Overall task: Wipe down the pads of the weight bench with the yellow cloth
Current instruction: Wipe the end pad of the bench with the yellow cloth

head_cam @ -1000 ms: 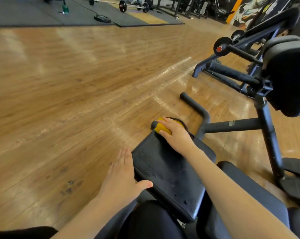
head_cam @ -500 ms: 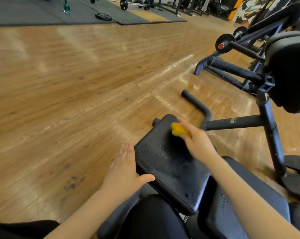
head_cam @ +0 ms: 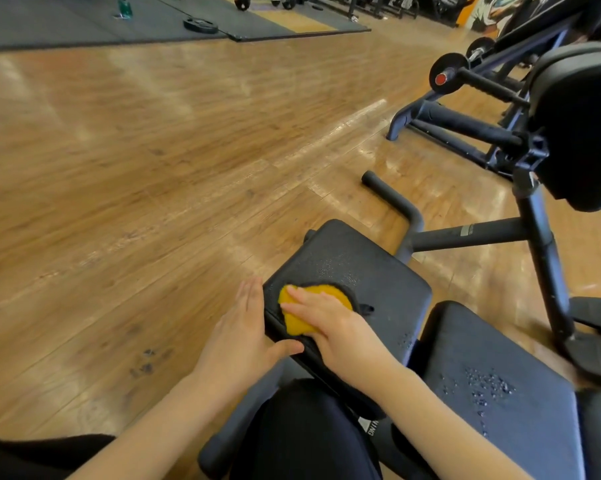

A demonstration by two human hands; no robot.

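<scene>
The small black seat pad (head_cam: 368,271) of the weight bench lies in front of me, speckled with droplets. A yellow cloth (head_cam: 297,322) with a dark edge lies flat on the pad's near left part. My right hand (head_cam: 330,327) presses on the cloth with straight fingers. My left hand (head_cam: 240,337) rests flat against the pad's left side, thumb laid over its near edge. A longer black pad (head_cam: 500,382) lies to the right, wet with droplets.
The bench's black frame tube (head_cam: 465,233) and floor foot bar (head_cam: 392,199) stand beyond the pad. Another padded machine (head_cam: 576,133) rises at the right. My dark-clad knee (head_cam: 302,431) is below the pad. Wooden floor (head_cam: 136,185) spreads left; a weight plate (head_cam: 200,25) lies on far mats.
My right hand has dragged the cloth from the pad's far end back to its near left part, and the cloth now lies spread flat. My left hand stays at the pad's left side.
</scene>
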